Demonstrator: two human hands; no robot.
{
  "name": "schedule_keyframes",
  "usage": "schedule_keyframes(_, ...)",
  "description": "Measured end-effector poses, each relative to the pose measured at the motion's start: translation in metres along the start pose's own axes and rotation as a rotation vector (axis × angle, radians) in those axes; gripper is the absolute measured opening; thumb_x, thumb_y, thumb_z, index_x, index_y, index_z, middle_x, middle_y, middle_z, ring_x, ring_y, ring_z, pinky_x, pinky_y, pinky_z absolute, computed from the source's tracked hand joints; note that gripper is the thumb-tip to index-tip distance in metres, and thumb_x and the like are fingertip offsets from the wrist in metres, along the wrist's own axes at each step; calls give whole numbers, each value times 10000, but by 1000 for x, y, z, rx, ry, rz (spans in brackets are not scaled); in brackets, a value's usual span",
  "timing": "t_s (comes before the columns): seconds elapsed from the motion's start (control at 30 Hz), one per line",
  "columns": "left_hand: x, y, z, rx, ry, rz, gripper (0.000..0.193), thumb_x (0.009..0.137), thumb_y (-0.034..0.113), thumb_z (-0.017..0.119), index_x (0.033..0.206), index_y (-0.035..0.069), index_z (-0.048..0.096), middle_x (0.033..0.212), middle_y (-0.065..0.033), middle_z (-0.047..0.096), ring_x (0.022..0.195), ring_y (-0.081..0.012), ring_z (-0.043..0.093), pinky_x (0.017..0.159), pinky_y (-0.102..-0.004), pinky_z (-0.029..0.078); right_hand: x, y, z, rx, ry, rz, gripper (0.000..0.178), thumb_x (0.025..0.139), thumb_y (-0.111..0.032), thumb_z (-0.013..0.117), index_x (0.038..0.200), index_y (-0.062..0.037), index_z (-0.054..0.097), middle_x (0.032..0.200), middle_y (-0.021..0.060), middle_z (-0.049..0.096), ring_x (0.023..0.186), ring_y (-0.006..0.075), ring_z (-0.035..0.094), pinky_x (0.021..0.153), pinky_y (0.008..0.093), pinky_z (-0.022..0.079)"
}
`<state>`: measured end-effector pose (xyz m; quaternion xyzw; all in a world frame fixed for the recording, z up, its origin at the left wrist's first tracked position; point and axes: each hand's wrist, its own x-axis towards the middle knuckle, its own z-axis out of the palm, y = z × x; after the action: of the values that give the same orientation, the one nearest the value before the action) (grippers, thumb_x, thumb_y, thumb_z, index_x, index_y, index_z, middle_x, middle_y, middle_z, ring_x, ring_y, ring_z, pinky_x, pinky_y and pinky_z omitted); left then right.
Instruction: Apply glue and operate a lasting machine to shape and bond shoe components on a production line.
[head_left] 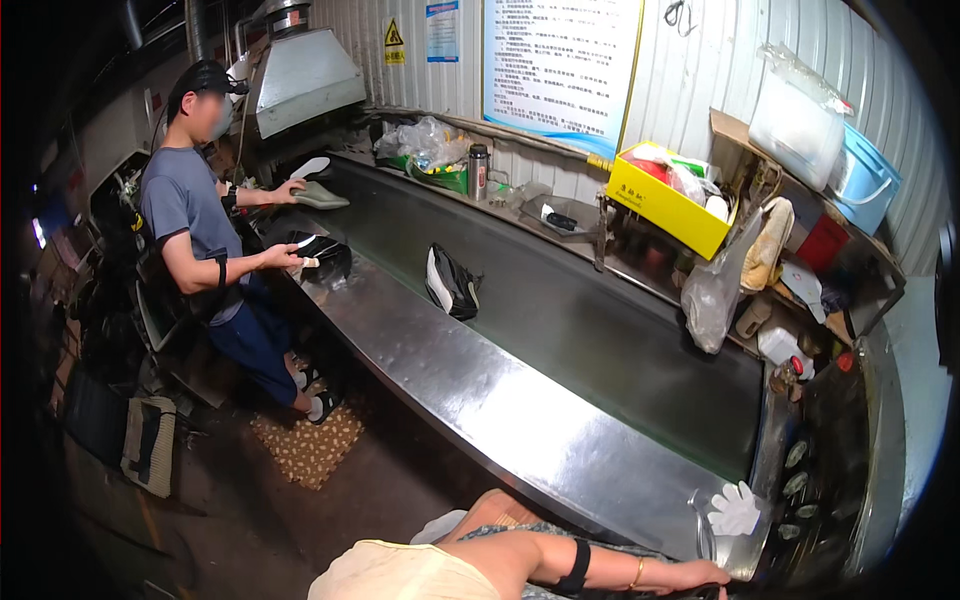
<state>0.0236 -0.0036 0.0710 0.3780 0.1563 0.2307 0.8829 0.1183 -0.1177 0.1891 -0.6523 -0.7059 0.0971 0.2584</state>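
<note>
A worker's left hand (697, 575) sits at the near corner of a workbench, a black band on the forearm and a bracelet at the wrist; its fingertips run to the lower edge of the view, so whether it grips anything cannot be told, and the right hand is out of view. Closest by, a white glove (735, 510) lies on the metal ledge (540, 400), next to a bent metal handle (702, 525). The step looks to be close work or a pause at this end of the line; any reach to the dark belt (640, 355) would call for lifting the hand clear of the handle and across the ledge. Round knobs (795, 455) line the panel at right. Farther along, a clear plastic bag (712, 305) hangs by a pale towel (768, 245), below a yellow box (665, 200) and a blue bucket (865, 180). A black-and-white shoe (455, 285) rests mid-belt, well apart from the left hand. Beyond it, a co-worker (185, 195) has one hand on a grey shoe piece (322, 197), near a metal hood (305, 85) that overhangs the far end.
</note>
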Motion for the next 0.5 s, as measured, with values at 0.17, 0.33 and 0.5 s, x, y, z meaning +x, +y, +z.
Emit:
schedule_keyframes(0.17, -6, -17, -7, 518, 351, 351, 286, 927, 283, 579, 1087, 77, 696, 971, -133, 687, 913, -287, 617, 869, -381, 467, 6, 14, 18, 131, -30, 93, 294, 906, -102, 618, 1167, 30, 647, 1063, 207, 692, 921, 229, 667, 828, 333, 506)
schedule_keyframes(0.33, -10, -29, -28, 885, 212, 697, 552, 869, 384, 633, 1311, 65, 542, 1200, -171, 599, 1149, -351, 536, 1001, -431, 409, 21, 43, 47, 217, -11, 159, 274, 928, -118, 606, 1136, 53, 654, 1036, 173, 707, 878, 223, 656, 816, 321, 502)
schedule_keyframes(0.5, -6, -32, -52, 986, 185, 579, 825, 761, 413, 732, 1405, 12, 407, 1346, -243, 483, 1247, -393, 456, 1055, -450, 368, 33, 60, 65, 328, -11, 212, 325, 934, -136, 606, 1191, 64, 608, 1094, 167, 680, 945, 223, 625, 861, 333, 482)
